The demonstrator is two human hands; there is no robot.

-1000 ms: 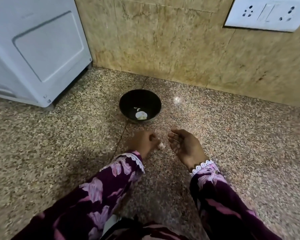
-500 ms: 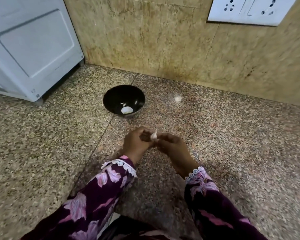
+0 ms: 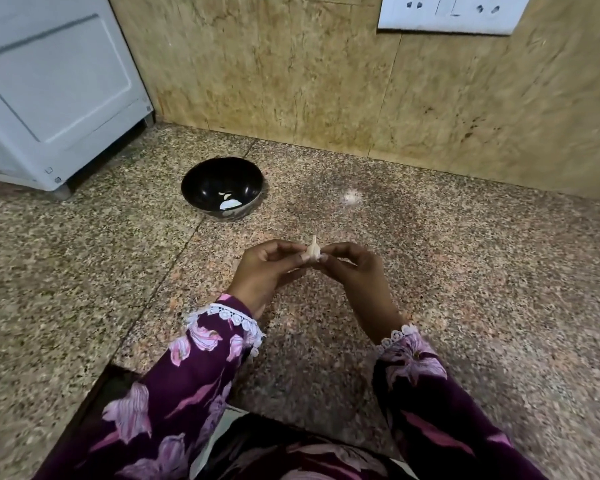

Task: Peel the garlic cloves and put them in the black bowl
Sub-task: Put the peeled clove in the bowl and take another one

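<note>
A small whitish garlic clove [image 3: 313, 252] with its pointed tip up sits between my two hands above the granite counter. My left hand [image 3: 267, 271] pinches it from the left, and my right hand [image 3: 352, 271] pinches it from the right with thumb and fingertips. The black bowl [image 3: 201, 195] stands on the counter beyond my hands, slightly to the left, with a peeled clove [image 3: 230, 204] and a small white bit inside.
A white appliance [image 3: 56, 91] stands at the back left on small feet. A tiled wall [image 3: 291, 71] with a white socket plate [image 3: 451, 12] closes the back. The speckled granite counter [image 3: 465, 271] has its near edge at bottom left.
My hands were apart a second ago, with the clove in the left one. They have since come together on the clove and lifted it slightly. The camera has shifted too.
</note>
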